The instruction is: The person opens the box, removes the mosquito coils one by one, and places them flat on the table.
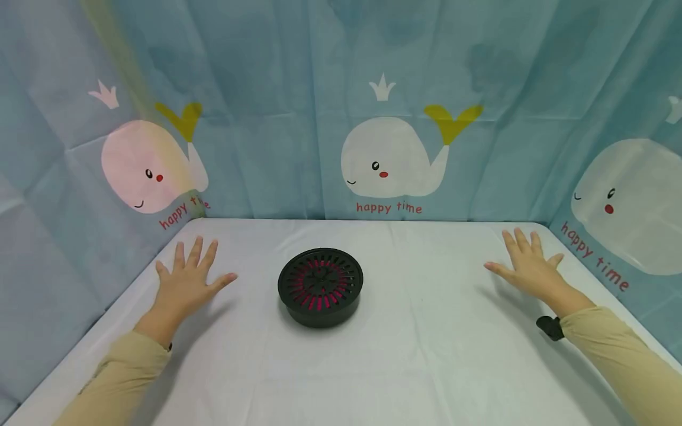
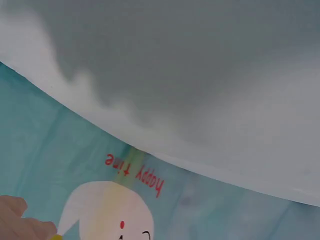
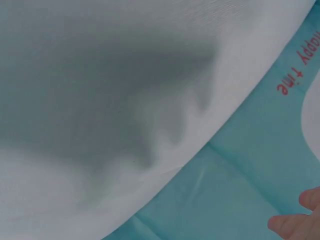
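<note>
A round black container [image 1: 319,316] with a slotted lid sits on the white table, left of the middle in the head view. Pink shows through the slots of its lid [image 1: 321,278]. To its left my left hand [image 1: 183,288] hovers over the table with fingers spread, touching nothing. My right hand [image 1: 530,269] is held up at the far right, fingers also spread and holding nothing. In the left wrist view only some fingertips [image 2: 25,222] show at the lower left corner. The right wrist view catches a few fingertips [image 3: 295,225] at its lower right.
The table is covered by a white cloth [image 1: 341,378]. Behind and at both sides hangs a blue curtain [image 1: 277,171] printed with white whales and red lettering. A black strap piece [image 1: 550,328] is at the right wrist, by the beige sleeve [image 1: 613,349].
</note>
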Action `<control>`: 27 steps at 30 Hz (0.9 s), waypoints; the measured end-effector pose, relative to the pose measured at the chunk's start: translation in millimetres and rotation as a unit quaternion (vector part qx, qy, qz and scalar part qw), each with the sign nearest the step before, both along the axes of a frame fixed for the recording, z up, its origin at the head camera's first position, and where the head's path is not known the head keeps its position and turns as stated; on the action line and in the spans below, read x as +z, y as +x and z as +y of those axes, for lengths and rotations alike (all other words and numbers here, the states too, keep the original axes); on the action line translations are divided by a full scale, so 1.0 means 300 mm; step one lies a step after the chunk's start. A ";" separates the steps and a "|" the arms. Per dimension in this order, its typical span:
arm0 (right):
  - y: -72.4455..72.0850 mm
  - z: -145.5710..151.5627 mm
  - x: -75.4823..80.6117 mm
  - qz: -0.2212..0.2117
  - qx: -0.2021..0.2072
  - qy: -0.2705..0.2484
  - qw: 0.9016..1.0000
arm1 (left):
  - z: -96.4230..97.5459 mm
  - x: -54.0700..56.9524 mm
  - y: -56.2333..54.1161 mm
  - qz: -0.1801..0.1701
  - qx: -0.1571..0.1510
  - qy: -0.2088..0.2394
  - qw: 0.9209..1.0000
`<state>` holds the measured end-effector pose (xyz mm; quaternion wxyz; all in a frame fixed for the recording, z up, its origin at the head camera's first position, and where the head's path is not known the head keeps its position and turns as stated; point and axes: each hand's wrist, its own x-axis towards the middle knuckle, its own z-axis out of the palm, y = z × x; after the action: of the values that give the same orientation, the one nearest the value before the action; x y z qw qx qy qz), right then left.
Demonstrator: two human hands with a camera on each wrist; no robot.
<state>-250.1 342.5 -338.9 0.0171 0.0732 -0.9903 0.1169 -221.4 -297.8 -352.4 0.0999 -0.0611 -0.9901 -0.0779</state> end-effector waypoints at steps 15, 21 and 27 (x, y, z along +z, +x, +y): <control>0.039 -0.110 0.054 -0.016 0.061 -0.133 0.989 | 0.150 0.047 0.030 -0.032 -0.043 0.098 0.994; 0.073 -0.169 0.068 -0.064 0.091 -0.219 0.969 | 0.231 0.051 0.053 -0.039 -0.094 0.159 0.982; 0.102 -0.230 0.093 -0.117 0.098 -0.293 0.944 | 0.297 0.057 0.074 -0.064 -0.121 0.228 0.964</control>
<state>-219.6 273.6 -311.1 -0.0896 0.1472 -0.8955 0.4103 -199.1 -208.8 -335.2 0.0375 -0.1506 -0.9357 -0.3169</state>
